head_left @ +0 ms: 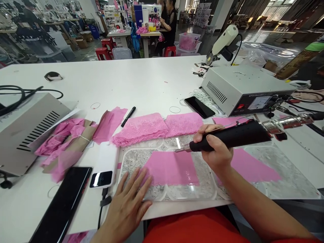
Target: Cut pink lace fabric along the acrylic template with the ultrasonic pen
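Note:
My right hand (217, 148) is wrapped round a black handheld ultrasonic welder (233, 135). The welder's slim metal tip points left, at the upper edge of a flat pink fabric piece (174, 168); whether it touches, I cannot tell. This piece lies on a clear plastic template (207, 192) over a speckled grey surface. My left hand (131, 195) lies flat, fingers spread, with its fingertips on the fabric's left edge. Behind the template are two stacks of pink lace fabric, a left stack (141, 128) and a right stack (183, 124). Another pink piece (253, 167) lies right, partly behind my right forearm.
A grey control box (243, 87) with a dial stands back right, another box (37, 128) at left. A black phone (199, 107), a marker (128, 116), a white power bank (105, 162), a dark tablet-like device (63, 202) and bundled pink fabric (65, 138) lie around the template.

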Motion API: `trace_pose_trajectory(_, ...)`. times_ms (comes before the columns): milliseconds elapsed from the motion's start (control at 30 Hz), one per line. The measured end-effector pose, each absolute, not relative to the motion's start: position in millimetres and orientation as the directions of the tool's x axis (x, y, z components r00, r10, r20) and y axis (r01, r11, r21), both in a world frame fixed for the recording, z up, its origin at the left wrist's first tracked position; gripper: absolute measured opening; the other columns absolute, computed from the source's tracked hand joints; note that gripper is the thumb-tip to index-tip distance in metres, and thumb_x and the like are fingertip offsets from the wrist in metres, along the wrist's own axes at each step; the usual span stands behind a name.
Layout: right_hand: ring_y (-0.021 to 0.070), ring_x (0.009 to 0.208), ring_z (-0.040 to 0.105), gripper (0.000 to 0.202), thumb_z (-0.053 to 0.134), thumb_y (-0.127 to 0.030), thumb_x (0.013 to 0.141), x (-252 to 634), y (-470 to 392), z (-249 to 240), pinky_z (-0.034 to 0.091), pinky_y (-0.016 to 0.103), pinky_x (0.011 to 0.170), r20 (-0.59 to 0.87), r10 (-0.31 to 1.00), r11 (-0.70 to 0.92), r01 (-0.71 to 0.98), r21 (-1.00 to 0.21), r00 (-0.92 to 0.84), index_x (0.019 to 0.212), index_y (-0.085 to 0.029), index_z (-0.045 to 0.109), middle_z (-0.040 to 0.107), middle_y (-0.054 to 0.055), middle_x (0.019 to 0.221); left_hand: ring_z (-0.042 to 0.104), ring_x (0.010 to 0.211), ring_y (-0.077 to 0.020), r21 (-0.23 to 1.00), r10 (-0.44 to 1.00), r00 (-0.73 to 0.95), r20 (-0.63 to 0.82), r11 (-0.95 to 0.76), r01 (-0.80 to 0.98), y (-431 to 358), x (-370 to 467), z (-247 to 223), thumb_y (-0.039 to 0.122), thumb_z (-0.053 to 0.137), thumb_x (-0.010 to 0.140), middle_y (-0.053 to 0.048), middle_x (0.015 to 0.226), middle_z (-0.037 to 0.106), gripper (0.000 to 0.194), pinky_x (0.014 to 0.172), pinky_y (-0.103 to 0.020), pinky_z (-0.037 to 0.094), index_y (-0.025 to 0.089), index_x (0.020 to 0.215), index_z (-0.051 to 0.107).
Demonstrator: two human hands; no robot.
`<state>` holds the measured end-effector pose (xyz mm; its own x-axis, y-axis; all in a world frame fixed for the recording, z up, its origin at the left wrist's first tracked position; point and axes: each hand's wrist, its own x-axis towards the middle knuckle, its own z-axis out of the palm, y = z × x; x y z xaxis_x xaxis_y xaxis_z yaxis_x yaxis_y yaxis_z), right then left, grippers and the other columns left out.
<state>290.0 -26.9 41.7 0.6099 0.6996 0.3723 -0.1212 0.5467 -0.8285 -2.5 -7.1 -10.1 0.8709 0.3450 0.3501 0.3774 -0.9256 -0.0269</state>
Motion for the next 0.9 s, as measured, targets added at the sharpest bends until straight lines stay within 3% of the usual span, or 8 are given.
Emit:
trace_pose_trajectory(367, 0.0113, 0.059, 0.058, 0.008, 0.064, -0.022, 0.075, 288.0, -24.3, 37.9, 0.051, 0.030, 0.058, 0.413, 0.722, 0.553, -0.104, -0.827, 0.555, 0.080, -0.021, 0.057, 0.058, -0.002, 0.077, 0.027, 0.144, -0.0285, -0.070, 0.343, 0.876, 0.338, -0.919, 0.387, -5.9, -1.7, -11.0, 0.028, 0.052, 0.093, -0.009, 0.148, 0.044, 0.048, 0.120, -0.045, 0.015, 0.016, 0.140, 0.048)
trace_pose_trajectory(700, 0.0107, 0.056, 0.056, 0.006, 0.060, -0.021, 0.071, 318.7, -41.5, 48.1, 0.049, 0.029, 0.055, 0.406, 0.620, 0.568, -0.027, -0.823, 0.672, 0.076, -0.021, 0.058, 0.057, -0.001, 0.077, 0.026, 0.144, -0.0271, -0.061, 0.314, 0.870, 0.381, -0.930, 0.362, -1.8, -2.1, -12.7, 0.028, 0.052, 0.092, -0.010, 0.147, 0.045, 0.048, 0.120, -0.043, 0.014, 0.017, 0.138, 0.049)
trace_pose_trajectory(900, 0.0109, 0.058, 0.057, 0.007, 0.062, -0.019, 0.071, 325.7, -48.9, 43.9, 0.050, 0.029, 0.057, 0.385, 0.645, 0.561, -0.066, -0.825, 0.660, 0.077, -0.020, 0.059, 0.058, -0.001, 0.078, 0.026, 0.144, -0.0282, -0.062, 0.309, 0.876, 0.370, -0.933, 0.355, -1.3, -0.1, -11.1, 0.026, 0.052, 0.092, -0.011, 0.147, 0.045, 0.048, 0.120, -0.045, 0.013, 0.015, 0.138, 0.049)
